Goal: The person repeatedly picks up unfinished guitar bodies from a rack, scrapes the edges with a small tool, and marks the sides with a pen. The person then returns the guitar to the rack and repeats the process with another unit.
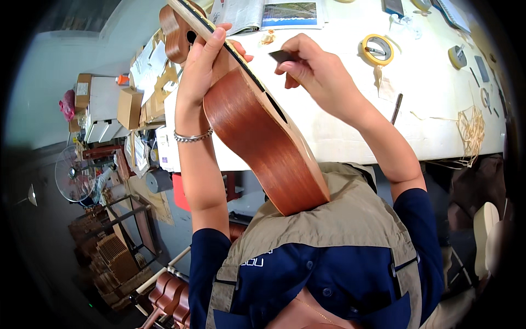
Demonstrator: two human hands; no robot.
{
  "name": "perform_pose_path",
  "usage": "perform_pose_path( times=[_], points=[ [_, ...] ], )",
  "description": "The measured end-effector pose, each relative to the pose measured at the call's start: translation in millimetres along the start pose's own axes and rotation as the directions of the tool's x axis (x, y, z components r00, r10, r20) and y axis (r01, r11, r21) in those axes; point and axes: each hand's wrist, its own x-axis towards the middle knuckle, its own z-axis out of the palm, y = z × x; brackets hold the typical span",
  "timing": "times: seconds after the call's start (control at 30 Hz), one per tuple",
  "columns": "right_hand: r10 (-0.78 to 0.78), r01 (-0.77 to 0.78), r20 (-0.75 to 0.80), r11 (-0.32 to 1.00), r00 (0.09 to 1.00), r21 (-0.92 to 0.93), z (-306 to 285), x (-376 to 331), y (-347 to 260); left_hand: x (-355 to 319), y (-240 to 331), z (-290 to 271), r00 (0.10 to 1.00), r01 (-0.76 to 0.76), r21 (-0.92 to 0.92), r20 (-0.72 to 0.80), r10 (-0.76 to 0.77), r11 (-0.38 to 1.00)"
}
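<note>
A brown wooden ukulele rests on its side against my apron, its lower end at my lap and its neck slanting up to the left. My left hand is wrapped around the neck near where it meets the body, thumb on the edge of the dark fingerboard. Slightly apart from the instrument, to its right, my right hand pinches a small dark flat piece between thumb and fingers. Whether it is a scraper blade or folded sandpaper does not show. The ukulele's top faces right, seen nearly edge-on.
A second ukulele body lies beyond my left hand. On the white table are a yellow tape roll, an open magazine, a dark slim tool and a heap of shavings. A fan stands at left.
</note>
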Motion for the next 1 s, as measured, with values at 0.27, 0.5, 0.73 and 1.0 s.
perform_pose_path(
  times=[0.27,0.5,0.73,1.0],
  points=[
    [-0.51,0.384,-0.029,0.682,0.86,-0.622,4.5,9.5,0.5,0.7,11.0,14.3,0.998,-0.055,0.105,0.012,0.054,0.993],
    [-0.637,0.398,0.007,0.472,0.771,-0.787,4.4,13.8,-1.7,0.0,9.2,22.2,0.999,-0.045,0.088,-0.024,0.047,0.995],
    [-0.687,0.412,0.012,0.421,0.726,-0.808,5.1,16.1,-6.0,-0.6,10.0,23.7,0.999,-0.045,0.086,-0.025,0.048,0.995],
    [-0.702,0.406,0.029,0.376,0.711,-0.833,7.6,17.4,-6.3,-0.5,9.4,23.7,0.999,-0.036,0.064,-0.032,0.038,0.997]
  ],
)
